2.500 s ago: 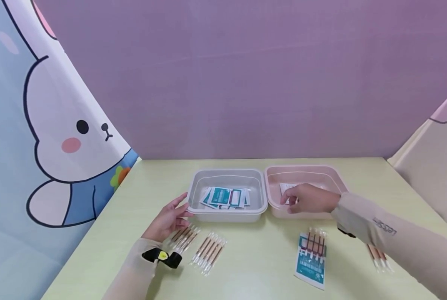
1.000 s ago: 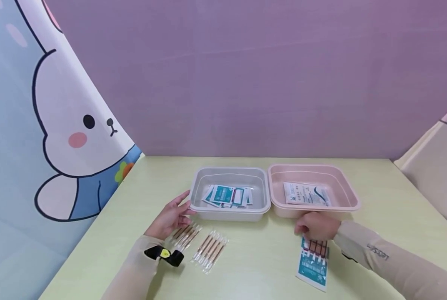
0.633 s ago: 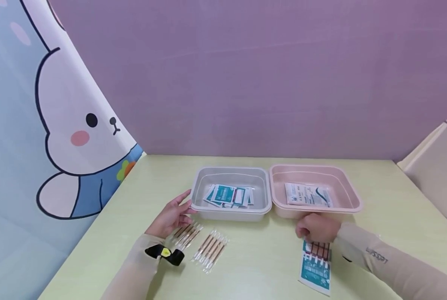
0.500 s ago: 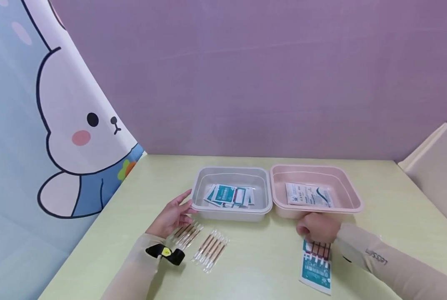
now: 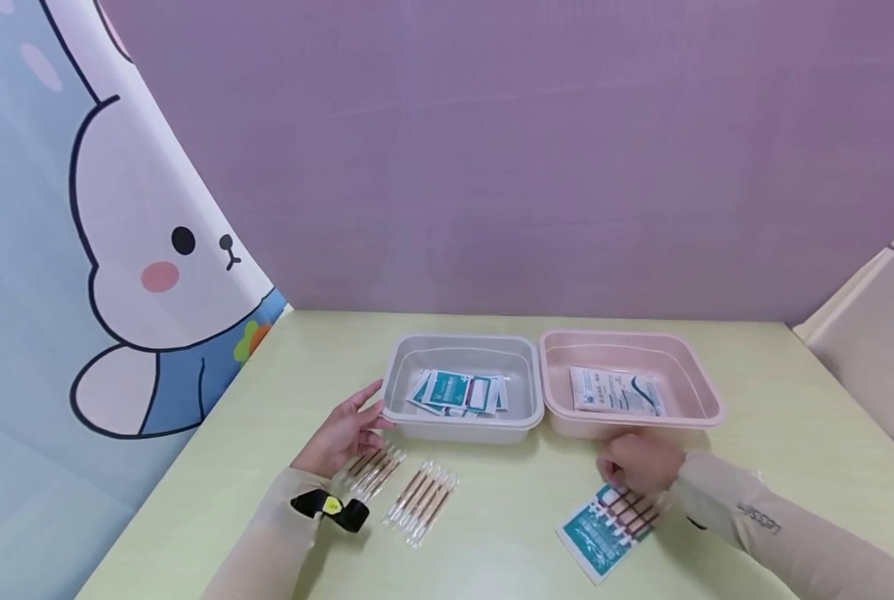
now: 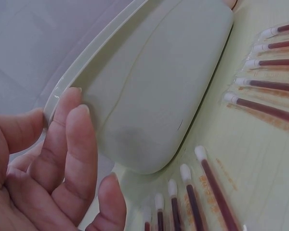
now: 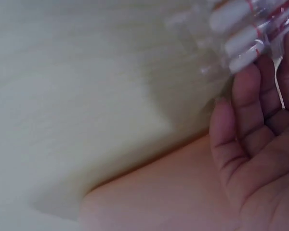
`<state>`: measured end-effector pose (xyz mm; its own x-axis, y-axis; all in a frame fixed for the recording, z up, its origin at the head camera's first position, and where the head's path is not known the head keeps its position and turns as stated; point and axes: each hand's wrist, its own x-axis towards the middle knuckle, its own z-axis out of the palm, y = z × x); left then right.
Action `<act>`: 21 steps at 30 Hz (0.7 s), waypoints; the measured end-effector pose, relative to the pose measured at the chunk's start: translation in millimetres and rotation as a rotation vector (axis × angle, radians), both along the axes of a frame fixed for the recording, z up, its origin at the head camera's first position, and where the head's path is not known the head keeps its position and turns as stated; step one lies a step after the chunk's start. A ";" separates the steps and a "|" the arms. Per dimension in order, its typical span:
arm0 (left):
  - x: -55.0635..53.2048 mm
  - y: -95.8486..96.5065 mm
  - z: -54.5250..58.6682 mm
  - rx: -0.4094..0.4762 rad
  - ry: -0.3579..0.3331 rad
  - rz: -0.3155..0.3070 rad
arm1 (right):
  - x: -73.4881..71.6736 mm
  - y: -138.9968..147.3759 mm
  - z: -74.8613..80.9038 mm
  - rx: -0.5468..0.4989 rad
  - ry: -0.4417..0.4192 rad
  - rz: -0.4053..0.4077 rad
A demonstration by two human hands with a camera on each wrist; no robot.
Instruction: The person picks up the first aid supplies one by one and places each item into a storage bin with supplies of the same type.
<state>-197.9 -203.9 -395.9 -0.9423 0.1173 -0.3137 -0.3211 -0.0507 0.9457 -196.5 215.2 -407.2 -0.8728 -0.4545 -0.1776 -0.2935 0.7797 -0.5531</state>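
Teal packet [image 5: 591, 537]: at the right hand, in front of the pink bin, over the near part of the desk [image 5: 517, 546]; whether it lies flat or is slightly raised, I cannot tell.
Packet's long axis: slanted, from beneath the right hand out toward the person and to the left.
Swab pack on top [image 5: 632, 510]: lies over the packet's hand-side part, its sticks roughly following that same slant.
Right hand [image 5: 641, 462]: fingers curled at the packet's far end, apparently pinching packet and swab pack together there; the exact contact is hidden in the head view, and the right wrist view shows fingertips right by the white swab tips.
Pink bin [image 5: 712, 410]: just beyond the right hand, on the side opposite the packet's free end; a white packet [image 5: 615, 392] lies inside.
Left hand [image 5: 340, 435]: thumb and fingers on the rim at the grey bin's near left corner, well apart from the teal packet.
Grey bin [image 5: 461, 434]: beside the pink bin, teal packets [image 5: 457, 392] inside.
Nearer hand: clearly the right.
Loose swab packs [image 5: 421, 502]: two, between the left hand and the teal packet's side of the desk.
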 end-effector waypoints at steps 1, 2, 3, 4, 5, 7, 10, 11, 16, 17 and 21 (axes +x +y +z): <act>-0.1 0.0 -0.3 0.004 0.001 0.000 | -0.9 1.6 0.6 0.026 0.035 0.082; -0.1 0.2 -0.4 0.008 0.002 0.001 | -1.7 3.1 1.6 0.040 0.065 0.166; -0.3 0.3 -0.6 0.011 0.004 0.001 | -2.5 4.5 3.0 0.041 0.087 0.244; -0.4 0.6 -0.8 0.013 0.003 0.003 | -3.0 5.4 4.7 0.028 0.085 0.292; -0.6 1.0 -1.0 0.014 0.003 0.003 | -3.0 6.0 6.6 0.001 0.061 0.310; -0.4 1.4 -1.0 0.013 0.001 0.005 | -2.1 6.2 10.9 -0.052 0.017 0.328; 0.8 1.7 0.2 0.012 -0.002 0.003 | -1.5 5.9 15.2 -0.121 0.024 0.368; 1.1 1.7 0.7 0.013 -0.001 0.004 | -1.8 5.8 16.3 -0.132 0.046 0.385; 1.7 0.5 1.3 0.013 0.002 0.007 | -8.1 5.9 16.6 -0.141 0.194 0.455; 1.5 0.2 0.9 0.015 0.000 0.006 | -9.4 6.1 16.4 -0.143 0.212 0.455; 1.3 1.0 -2.9 0.033 -0.004 -0.001 | -8.9 7.3 16.2 -0.177 0.246 0.433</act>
<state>-196.6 -202.9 -398.8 -0.9409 0.1289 -0.3133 -0.3249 -0.0818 0.9422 -205.4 222.4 -391.0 -0.6048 -0.7871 0.1214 -0.7057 0.4591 -0.5396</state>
